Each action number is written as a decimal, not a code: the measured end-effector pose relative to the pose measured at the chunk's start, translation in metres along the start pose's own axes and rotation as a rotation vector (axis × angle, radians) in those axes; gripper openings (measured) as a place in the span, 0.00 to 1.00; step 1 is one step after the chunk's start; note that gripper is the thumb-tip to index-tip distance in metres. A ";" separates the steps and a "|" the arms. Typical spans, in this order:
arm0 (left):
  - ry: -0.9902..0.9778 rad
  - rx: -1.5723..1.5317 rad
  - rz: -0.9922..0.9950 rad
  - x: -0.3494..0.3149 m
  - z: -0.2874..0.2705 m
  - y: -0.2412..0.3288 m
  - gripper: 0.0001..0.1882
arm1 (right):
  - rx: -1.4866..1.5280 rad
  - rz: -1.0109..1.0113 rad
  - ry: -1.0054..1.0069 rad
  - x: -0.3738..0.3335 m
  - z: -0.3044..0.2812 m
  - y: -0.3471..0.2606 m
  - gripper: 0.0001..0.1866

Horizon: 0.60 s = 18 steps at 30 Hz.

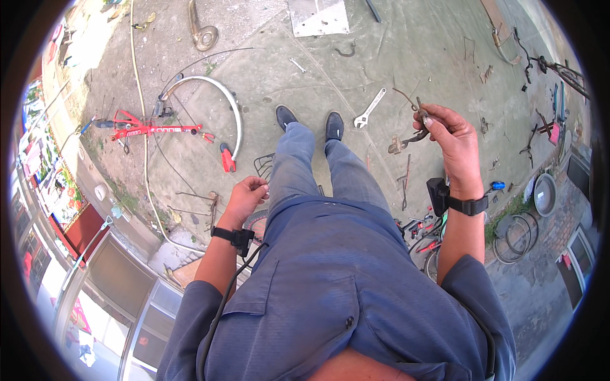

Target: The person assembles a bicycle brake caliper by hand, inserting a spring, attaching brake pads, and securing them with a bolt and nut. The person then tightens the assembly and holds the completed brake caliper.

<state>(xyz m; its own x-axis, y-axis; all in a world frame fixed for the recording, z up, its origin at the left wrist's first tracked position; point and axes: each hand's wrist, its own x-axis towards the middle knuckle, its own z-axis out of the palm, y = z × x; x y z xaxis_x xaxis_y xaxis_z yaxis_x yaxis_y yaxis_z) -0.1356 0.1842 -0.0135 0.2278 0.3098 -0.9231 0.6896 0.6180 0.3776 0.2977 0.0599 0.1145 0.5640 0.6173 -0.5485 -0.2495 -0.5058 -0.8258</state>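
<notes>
My right hand [455,136] is raised over the ground, thumb and fingers pinching a small, rusty, bent metal part [399,146] that resembles a bicycle brake caliper. A thin stiff wire sticks out from the top of the part, and the fingers cover some of it. Beside my left thigh, my left hand [244,198] is closed with its fingertips pressed together; whatever may be in them does not show. An adjustable wrench [370,108] lies on the ground, left of the held part and past my right shoe [334,126].
Left on the ground are a red bicycle frame [159,129], a white curved mudguard [236,114] and a long hose [145,152]. Ahead lie a small spanner [297,65] and a white sheet [318,18]. To the right are a grey basin [545,194] and loose tyres [516,238].
</notes>
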 end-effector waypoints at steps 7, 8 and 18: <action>-0.007 -0.003 0.001 0.000 0.000 0.002 0.08 | -0.008 0.004 -0.014 0.003 -0.001 0.000 0.15; -0.007 0.000 0.000 0.001 0.002 0.003 0.08 | -0.006 -0.010 -0.026 0.004 -0.003 -0.001 0.15; 0.005 0.024 0.000 0.001 0.004 0.010 0.09 | -0.008 -0.048 -0.041 0.009 -0.007 0.007 0.13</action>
<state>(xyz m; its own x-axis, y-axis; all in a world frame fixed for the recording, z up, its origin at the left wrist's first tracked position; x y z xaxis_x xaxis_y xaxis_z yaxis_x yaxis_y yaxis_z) -0.1252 0.1876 -0.0108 0.2241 0.3138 -0.9227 0.7061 0.6002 0.3757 0.3066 0.0573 0.1050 0.5423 0.6654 -0.5130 -0.2165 -0.4793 -0.8505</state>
